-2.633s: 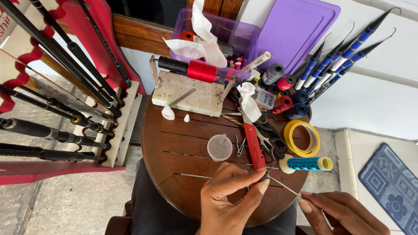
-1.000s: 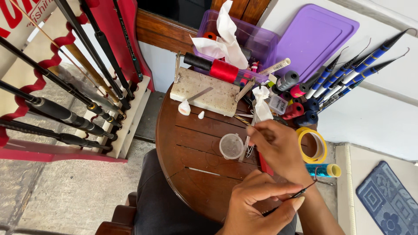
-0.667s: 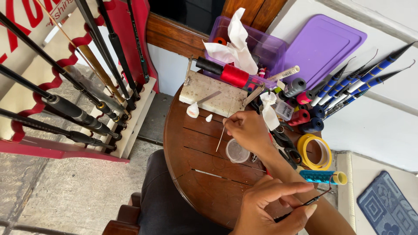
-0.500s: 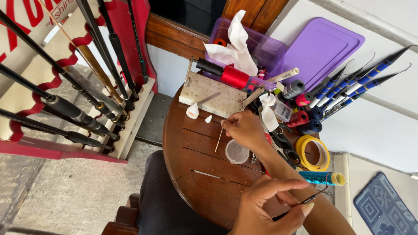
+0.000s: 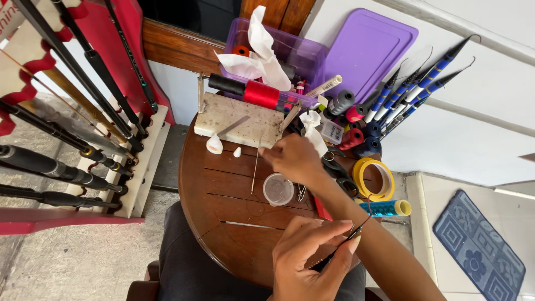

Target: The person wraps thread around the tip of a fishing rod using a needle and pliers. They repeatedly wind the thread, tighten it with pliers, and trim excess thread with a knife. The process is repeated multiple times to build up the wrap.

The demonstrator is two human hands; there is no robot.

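Observation:
My left hand is low over the near edge of the round wooden table. It pinches a thin black rod tip with a small wire loop at its end. My right hand reaches across the table to the front edge of a pale stone block. Its fingers hold a thin stick that points down towards the tabletop. A small clear plastic cup stands just below that hand.
A red thread spool lies on a holder over the block. Behind are a purple box with tissue, a purple lid, thread spools and blue rods. A yellow tape roll and teal spool sit right. Dark rods fill a rack left.
My right hand left the rod tip, crossed the table past the cup and now holds the thin stick by the block. The left hand keeps the rod tip.

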